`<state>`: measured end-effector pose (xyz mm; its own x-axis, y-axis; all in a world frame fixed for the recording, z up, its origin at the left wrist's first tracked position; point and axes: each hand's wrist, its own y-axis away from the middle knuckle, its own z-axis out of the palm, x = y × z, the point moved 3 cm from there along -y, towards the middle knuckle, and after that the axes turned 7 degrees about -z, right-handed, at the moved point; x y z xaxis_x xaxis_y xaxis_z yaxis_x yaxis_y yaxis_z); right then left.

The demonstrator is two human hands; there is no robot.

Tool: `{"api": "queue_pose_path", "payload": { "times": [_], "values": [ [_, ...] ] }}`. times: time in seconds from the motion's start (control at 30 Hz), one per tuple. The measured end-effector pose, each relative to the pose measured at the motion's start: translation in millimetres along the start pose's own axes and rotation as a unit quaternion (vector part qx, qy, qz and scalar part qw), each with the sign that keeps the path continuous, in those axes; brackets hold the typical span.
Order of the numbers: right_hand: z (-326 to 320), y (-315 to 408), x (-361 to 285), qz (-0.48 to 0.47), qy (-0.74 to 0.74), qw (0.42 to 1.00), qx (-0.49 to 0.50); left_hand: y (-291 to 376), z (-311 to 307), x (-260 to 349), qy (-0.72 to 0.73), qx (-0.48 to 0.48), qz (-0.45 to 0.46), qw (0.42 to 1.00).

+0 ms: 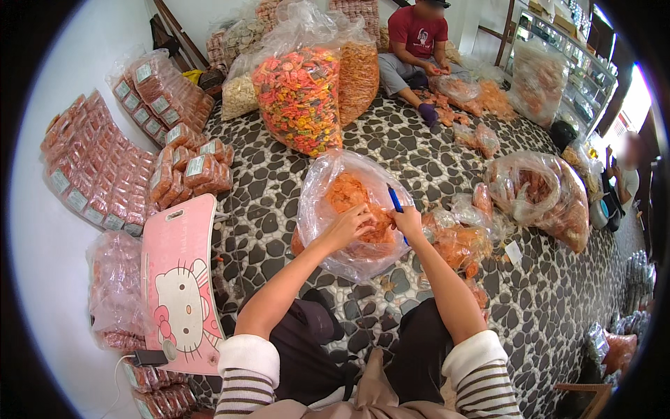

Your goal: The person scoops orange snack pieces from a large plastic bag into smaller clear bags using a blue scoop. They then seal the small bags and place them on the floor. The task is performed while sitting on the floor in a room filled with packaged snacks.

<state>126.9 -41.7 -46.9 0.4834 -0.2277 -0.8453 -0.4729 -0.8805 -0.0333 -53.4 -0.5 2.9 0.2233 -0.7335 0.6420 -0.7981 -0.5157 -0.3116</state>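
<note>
A large clear plastic bag (320,235) stands open on the floor before me, with thin orange crackers (346,191) inside. Over its mouth, my left hand (352,225) has its fingers bent down at the orange pieces; whether they pinch anything is hidden. My right hand (407,222) is closed around a slim blue tool (394,199), a pen or a cutter, which sticks out above and below the fist. Both hands are close together, a little apart. Right of the bag lie clear packets of orange crackers (460,243), partly behind my right forearm.
A pink folding table (178,235) with a cartoon cat leans at left beside stacked labelled packs (99,173). Ahead stands a tall bag of coloured snacks (298,94). A seated co-worker (419,36) handles orange pieces behind. Another big bag (568,204) stands at right.
</note>
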Motion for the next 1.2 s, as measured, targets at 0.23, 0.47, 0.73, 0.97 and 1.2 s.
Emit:
{"api": "queue_pose_path", "payload": {
  "times": [0.23,0.47,0.73,0.97,1.2],
  "values": [
    [4,1,11,0.108,-0.067,0.992,-0.019,4,-2,-5,0.023,-0.016,-0.006,1.0],
    [10,2,9,0.13,-0.197,0.968,-0.091,4,6,-29,0.049,0.111,-0.014,0.992],
    [11,3,-5,0.005,-0.102,0.988,-0.117,-3,17,-45,0.257,0.03,-0.146,0.955],
    [13,4,-9,0.099,-0.236,0.956,-0.143,-4,10,-44,0.198,0.091,-0.077,0.973],
    [20,6,-13,0.19,-0.481,0.846,-0.133,-1,26,-57,0.323,0.068,-0.155,0.931]
  ]
}}
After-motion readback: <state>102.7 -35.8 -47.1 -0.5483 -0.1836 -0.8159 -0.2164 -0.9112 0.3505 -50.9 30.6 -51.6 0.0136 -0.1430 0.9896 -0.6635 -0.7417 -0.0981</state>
